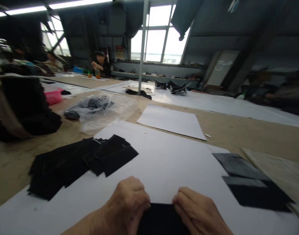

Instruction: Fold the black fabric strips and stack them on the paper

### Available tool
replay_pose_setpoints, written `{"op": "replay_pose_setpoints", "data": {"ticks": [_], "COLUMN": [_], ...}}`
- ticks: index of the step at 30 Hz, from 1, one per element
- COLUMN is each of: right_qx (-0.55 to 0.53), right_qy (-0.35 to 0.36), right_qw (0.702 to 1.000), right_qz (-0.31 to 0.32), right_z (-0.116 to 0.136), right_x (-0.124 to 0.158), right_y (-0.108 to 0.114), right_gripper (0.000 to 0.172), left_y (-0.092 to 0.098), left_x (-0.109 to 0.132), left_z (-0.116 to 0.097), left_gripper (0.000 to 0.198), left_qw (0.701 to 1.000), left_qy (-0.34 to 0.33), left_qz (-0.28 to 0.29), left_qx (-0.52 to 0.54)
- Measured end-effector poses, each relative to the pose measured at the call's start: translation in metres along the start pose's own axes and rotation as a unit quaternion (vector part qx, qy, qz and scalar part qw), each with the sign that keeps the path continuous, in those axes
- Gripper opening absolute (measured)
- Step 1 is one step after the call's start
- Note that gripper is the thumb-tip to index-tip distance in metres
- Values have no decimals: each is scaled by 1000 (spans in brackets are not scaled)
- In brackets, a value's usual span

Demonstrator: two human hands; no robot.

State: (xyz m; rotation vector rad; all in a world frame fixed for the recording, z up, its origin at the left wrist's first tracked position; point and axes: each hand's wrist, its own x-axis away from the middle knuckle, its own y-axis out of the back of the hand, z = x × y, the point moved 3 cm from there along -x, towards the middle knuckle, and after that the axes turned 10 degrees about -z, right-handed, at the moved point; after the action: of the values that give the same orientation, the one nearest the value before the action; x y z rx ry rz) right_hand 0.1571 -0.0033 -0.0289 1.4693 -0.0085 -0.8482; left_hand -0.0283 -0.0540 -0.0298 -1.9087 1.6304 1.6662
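Honestly, with your left hand (132,204) and right hand (197,209) each pinching a far corner of that black piece (162,221), near side of the white sheet (169,173), I'd match both grips so its far edge runs straight.

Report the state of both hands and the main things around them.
Left hand: pinching black piece
Right hand: pinching same piece
Black piece: held near both far corners
Left-side black pile: fanned, overlapping
Right-side black pieces: lying flat
Plastic bag: crumpled
Smaller white sheet: flat
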Motion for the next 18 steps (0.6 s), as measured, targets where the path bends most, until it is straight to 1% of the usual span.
{"op": "replay_pose_setpoints", "data": {"ticks": [3,6,9,12,15,18], "right_qx": [-29,-62,-70,-79,-106,-112], "right_qy": [-91,-150,-195,-234,-230,-193], "right_qw": [995,986,978,969,967,974], "right_qz": [34,42,13,-21,-30,-30], "right_z": [-4,-14,-29,-36,-24,3], "right_x": [0,6,11,10,7,8], "right_y": [11,16,21,27,27,15], "right_gripper": [28,25,23,23,25,20], "left_y": [1,-1,1,6,7,1], "left_x": [4,10,10,3,-2,7], "left_z": [4,8,12,11,7,7], "left_gripper": [22,25,25,25,22,15], "left_qw": [996,992,990,992,995,996], "left_qy": [64,101,118,105,72,36], "left_qz": [47,54,56,64,64,69], "left_qx": [34,56,45,15,21,39]}}
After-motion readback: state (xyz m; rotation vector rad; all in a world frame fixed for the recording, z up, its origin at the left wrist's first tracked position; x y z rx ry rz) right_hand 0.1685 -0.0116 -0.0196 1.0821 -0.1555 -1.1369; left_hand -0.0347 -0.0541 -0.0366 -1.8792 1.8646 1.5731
